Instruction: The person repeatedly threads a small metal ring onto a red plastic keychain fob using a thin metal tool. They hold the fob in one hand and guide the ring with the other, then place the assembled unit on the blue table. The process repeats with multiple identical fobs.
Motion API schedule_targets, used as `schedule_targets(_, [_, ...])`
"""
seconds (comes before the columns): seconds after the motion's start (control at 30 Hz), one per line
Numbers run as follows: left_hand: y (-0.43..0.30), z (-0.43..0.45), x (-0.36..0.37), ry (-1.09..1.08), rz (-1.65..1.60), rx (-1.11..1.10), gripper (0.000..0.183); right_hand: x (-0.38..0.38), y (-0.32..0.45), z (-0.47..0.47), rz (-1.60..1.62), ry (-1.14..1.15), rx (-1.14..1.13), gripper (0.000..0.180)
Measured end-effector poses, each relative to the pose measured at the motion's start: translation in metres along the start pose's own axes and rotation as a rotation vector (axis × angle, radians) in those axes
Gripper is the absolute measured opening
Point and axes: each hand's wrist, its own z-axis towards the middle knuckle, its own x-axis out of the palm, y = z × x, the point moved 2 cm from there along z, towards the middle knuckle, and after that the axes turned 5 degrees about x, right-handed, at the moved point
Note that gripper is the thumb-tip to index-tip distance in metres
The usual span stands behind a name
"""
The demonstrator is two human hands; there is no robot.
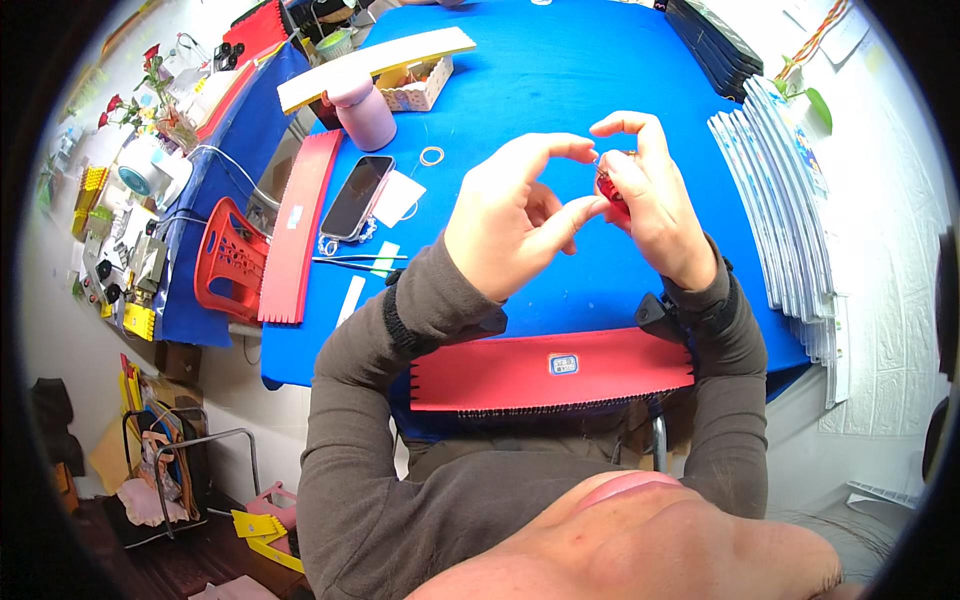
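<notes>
A small, shiny red object (611, 193) is held between the thumb and fingers of my right hand (656, 199), above the blue-covered table (540, 82). Its exact kind is unclear because the fingers cover much of it. Something thin, like a wire or needle, sticks out at its upper left. My left hand (506, 214) curves in from the left, with thumb and index finger spread apart. Its thumb tip reaches the edge of the red object, and its index fingertip is close to the thin piece. Whether the left fingers pinch anything is too small to tell.
A red board (487, 375) with a label lies along the near edge. To the left are another red board (300, 225), a phone (358, 196), tweezers (356, 262) and a pink bottle (367, 120). Plastic-wrapped packs (780, 210) are stacked at right.
</notes>
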Motion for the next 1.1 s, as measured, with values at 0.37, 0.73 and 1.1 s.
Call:
schedule_targets(0.37, [0.01, 0.0008, 0.0051, -0.024, 0.034, 0.118, 0.017, 0.0058, 0.0023, -0.0019, 0.007, 0.0, -0.025, 0.035])
schedule_targets(0.73, [0.0083, -0.0007, 0.0074, -0.139, 0.284, 0.315, 0.009, 0.005, 0.0004, -0.0024, 0.098, 0.011, 0.03, 0.03])
schedule_targets(1.1, [0.004, -0.0004, 0.0086, -0.214, 0.421, 0.548, 0.008, 0.0094, 0.0019, -0.0065, 0.086, -0.066, -0.103, 0.025])
